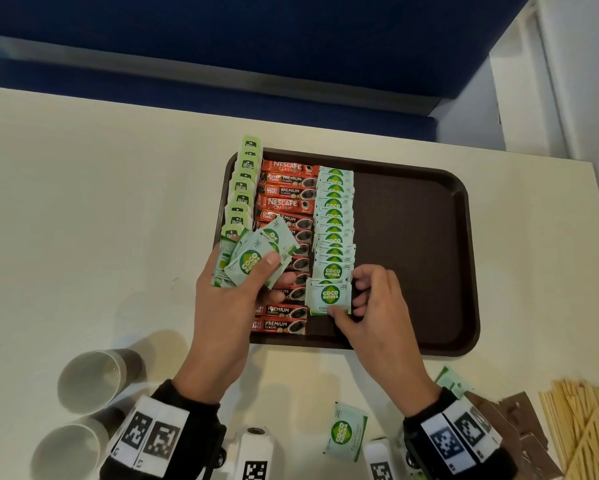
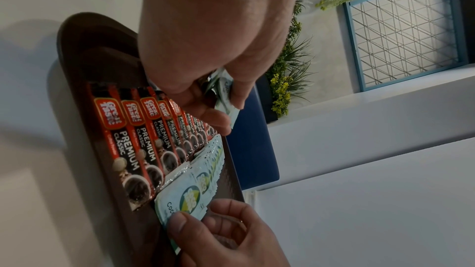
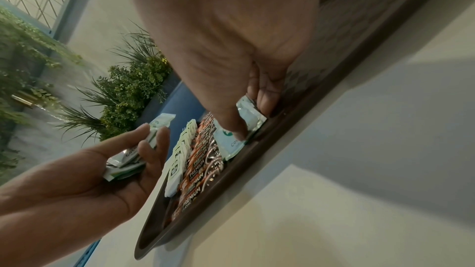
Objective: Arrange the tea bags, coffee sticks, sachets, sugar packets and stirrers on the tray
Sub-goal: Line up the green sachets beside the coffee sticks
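A brown tray (image 1: 412, 237) holds a left column of green tea bags (image 1: 242, 188), a column of red coffee sticks (image 1: 287, 192) and an overlapping column of Coco Natura sachets (image 1: 334, 216). My left hand (image 1: 279, 270) hovers over the coffee sticks and grips a bundle of sachets (image 1: 253, 258) between thumb and fingers. My right hand (image 1: 346, 297) pinches one sachet (image 1: 329, 296) at the near end of the sachet column, thumb on its lower edge. The right wrist view shows this sachet (image 3: 231, 141) lying on the tray (image 3: 321, 80) under the thumb.
The tray's right half shows bare surface. On the table near me lie a loose sachet (image 1: 345, 431), another by my right wrist (image 1: 452, 379), brown packets (image 1: 519, 417) and a pile of wooden stirrers (image 1: 585, 424). Two paper cups (image 1: 94, 375) lie at the near left.
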The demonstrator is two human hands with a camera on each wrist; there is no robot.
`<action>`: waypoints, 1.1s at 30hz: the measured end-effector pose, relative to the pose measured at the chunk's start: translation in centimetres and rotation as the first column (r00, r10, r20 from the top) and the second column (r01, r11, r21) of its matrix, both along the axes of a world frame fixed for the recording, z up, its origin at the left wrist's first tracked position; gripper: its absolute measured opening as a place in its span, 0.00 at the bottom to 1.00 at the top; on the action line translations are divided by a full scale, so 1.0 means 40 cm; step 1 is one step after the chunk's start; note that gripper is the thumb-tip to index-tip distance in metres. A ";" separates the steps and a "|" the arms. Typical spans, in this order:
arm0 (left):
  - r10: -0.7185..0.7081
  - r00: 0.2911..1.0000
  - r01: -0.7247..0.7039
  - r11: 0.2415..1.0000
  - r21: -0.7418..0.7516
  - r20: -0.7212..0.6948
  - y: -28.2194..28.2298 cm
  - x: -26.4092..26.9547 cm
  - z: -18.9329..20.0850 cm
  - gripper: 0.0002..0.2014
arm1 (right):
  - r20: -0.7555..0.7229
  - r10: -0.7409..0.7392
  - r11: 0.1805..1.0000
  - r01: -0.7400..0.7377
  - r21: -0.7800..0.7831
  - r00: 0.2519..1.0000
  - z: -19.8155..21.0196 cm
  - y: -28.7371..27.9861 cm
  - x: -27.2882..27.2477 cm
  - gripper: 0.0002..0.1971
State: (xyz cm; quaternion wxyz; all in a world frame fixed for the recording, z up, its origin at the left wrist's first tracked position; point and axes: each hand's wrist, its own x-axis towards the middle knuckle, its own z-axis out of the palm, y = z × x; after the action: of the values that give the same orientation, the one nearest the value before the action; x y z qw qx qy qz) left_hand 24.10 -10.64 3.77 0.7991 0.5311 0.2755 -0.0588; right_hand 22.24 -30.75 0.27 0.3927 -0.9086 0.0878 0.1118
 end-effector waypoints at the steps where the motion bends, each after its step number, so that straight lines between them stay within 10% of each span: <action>1: -0.001 1.000 0.001 1.000 0.003 0.001 0.000 -0.001 -0.001 0.20 | 0.000 0.001 1.000 -0.001 -0.003 1.000 0.000 0.000 -0.002 0.28; 14: -0.042 0.999 0.042 0.999 0.009 -0.006 -0.002 -0.004 0.002 0.18 | 0.056 -0.021 0.999 0.023 -0.028 0.998 0.028 0.001 -0.006 0.23; 21: -0.230 0.973 0.228 0.967 -0.116 -0.005 -0.021 -0.009 0.023 0.17 | -0.049 -0.121 0.862 0.130 0.491 0.991 0.130 0.031 0.042 0.13; 33: -0.125 0.992 0.124 0.992 -0.016 -0.023 -0.017 0.001 -0.005 0.16 | -0.170 -0.287 0.713 0.329 0.619 0.943 0.142 -0.021 0.055 0.08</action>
State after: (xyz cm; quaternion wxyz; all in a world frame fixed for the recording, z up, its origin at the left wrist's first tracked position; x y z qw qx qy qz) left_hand 24.15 -11.33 3.58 0.7944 0.5405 0.2510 -0.1170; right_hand 24.45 -31.60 5.95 0.6884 -0.6888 0.2063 0.0955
